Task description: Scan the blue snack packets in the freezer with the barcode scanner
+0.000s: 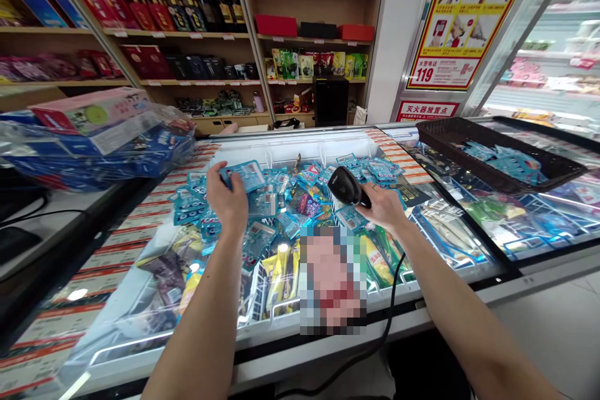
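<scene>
Flat shiny blue plastic packet (250, 176) sits in the left hand (229, 197), fingers gripping it, over a clear glass freezer top (124, 309); right hand's (383, 205) fingers are wrapped round a black corded handheld scanner (344, 185).

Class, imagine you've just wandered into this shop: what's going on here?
A person's left hand holds a blue packet above a glass-topped freezer. The right hand grips a black handheld scanner. Other blue packets lie scattered over the glass, and similar-looking ones sit in a dark basket on the right.
</scene>
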### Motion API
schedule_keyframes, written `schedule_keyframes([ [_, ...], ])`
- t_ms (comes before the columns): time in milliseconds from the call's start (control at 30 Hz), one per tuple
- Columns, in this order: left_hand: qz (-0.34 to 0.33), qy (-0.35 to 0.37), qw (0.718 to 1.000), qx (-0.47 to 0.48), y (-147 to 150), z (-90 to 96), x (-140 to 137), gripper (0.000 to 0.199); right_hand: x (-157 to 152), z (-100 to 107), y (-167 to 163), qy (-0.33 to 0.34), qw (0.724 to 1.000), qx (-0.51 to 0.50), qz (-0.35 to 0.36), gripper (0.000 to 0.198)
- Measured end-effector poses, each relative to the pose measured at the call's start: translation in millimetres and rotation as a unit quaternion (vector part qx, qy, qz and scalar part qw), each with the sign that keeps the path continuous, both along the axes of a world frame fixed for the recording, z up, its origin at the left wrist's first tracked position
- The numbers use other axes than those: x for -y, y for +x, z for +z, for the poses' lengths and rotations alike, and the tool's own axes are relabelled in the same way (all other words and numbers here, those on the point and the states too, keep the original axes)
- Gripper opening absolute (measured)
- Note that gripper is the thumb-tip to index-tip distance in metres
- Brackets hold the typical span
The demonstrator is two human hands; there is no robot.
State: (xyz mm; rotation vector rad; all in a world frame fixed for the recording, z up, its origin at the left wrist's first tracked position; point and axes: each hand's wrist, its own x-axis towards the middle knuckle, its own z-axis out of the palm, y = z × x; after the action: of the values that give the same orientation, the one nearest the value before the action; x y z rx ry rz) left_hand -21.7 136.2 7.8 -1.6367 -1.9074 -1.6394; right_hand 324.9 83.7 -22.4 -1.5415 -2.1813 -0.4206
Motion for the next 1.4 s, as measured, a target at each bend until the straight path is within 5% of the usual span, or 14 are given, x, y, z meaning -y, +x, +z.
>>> schedule_keyframes([
  [200, 0.137, -0.044, 0.984, -0.102, 5, -2.2, 11, 0.055, 0, 4, 1, -0.024, 0.999, -0.007, -0.038, 0.036],
  [433, -0.014, -0.149, 0.935, -0.323, 30, -16.9, 12, 0.036, -2, 5, 3, -0.038, 0.997, -0.012, -0.066, 0.036],
  [833, -0.004, -0.124, 0.933, -0.337, 30, -17.8, 9, 0.039, -1, 8, 3, -0.029, 0.995, -0.024, -0.09, 0.036],
  [1067, -0.141, -0.104, 0.938, -0.298, 66, -19.1, 5, 0.038, -1, 11, 2, -0.039, 0.994, -0.018, -0.097, 0.034],
  [1400, -0.259, -0.217, 0.914, -0.222, 119, -27.8, -38, 0.051, -4, 11, 5, -0.06, 0.995, -0.024, -0.08, 0.037],
])
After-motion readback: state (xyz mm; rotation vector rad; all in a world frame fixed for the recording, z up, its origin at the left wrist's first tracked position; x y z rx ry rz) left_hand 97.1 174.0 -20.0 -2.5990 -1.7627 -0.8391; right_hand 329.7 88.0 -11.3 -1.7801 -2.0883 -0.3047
